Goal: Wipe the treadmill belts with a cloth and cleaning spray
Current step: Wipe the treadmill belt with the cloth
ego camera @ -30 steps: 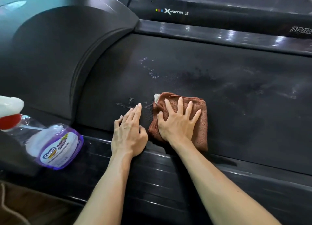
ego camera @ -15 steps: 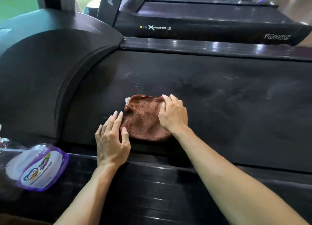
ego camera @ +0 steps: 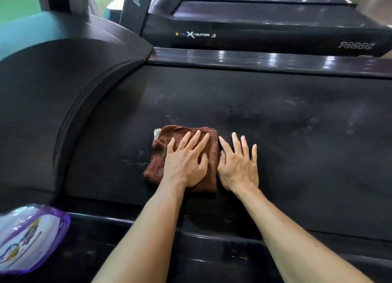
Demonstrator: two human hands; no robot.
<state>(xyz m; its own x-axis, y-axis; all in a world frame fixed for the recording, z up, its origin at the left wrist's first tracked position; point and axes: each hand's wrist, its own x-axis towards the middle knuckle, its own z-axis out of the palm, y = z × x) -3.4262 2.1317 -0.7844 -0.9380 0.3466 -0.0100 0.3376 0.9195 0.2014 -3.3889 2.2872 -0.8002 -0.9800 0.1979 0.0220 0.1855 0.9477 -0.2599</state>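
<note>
A folded brown cloth (ego camera: pixel 161 155) lies on the black treadmill belt (ego camera: pixel 286 134), near its front end. My left hand (ego camera: pixel 186 161) presses flat on the cloth, fingers spread and covering its right half. My right hand (ego camera: pixel 237 166) rests flat on the bare belt, just right of the cloth and touching its edge, holding nothing. Pale streaks of spray show on the belt left of the cloth and beyond it. The spray bottle (ego camera: pixel 27 238), clear with a purple and white label, lies at the bottom left on the near side rail, partly cut off by the frame.
The curved black motor cover (ego camera: pixel 53 102) rises left of the belt. A glossy side rail (ego camera: pixel 254 59) runs along the far edge, and the near rail (ego camera: pixel 212 251) lies under my forearms. More treadmills (ego camera: pixel 254 28) stand beyond.
The cloth has passed from under my right hand to under my left. My right hand has slid off onto the belt at the right. My left hand moved up from the near edge.
</note>
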